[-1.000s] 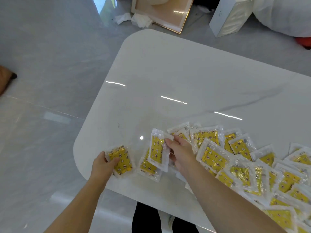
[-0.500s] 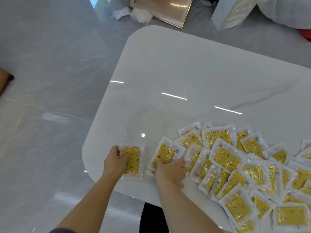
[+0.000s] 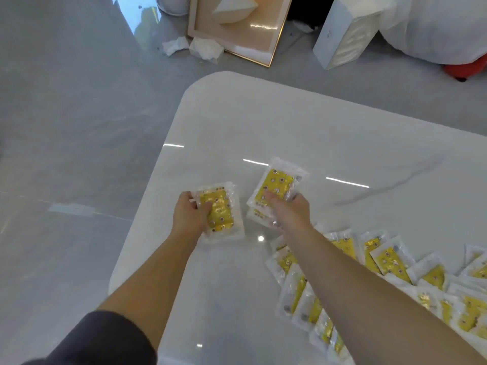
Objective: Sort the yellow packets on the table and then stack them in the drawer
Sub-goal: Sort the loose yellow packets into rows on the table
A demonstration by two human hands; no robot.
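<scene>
My left hand point(image 3: 190, 214) grips a small stack of yellow packets point(image 3: 221, 212) in clear wrappers, held near the table's left edge. My right hand point(image 3: 287, 209) pinches two or three more yellow packets point(image 3: 278, 187), lifted and fanned out just to the right of the left stack. A spread of several loose yellow packets point(image 3: 390, 262) lies overlapping on the white marble table point(image 3: 290, 122) at the lower right, partly hidden under my right forearm. No drawer is in view.
On the grey floor beyond the table's far corner lean a gold-framed panel point(image 3: 237, 30) and a white box point(image 3: 340, 35). Crumpled tissues point(image 3: 192, 47) lie beside the panel. A white bag with something red point(image 3: 466, 69) sits at the far right.
My right hand has lifted packets off the pile and carried them up beside the left stack. The left hand has raised its stack off the table. The view has shifted left.
</scene>
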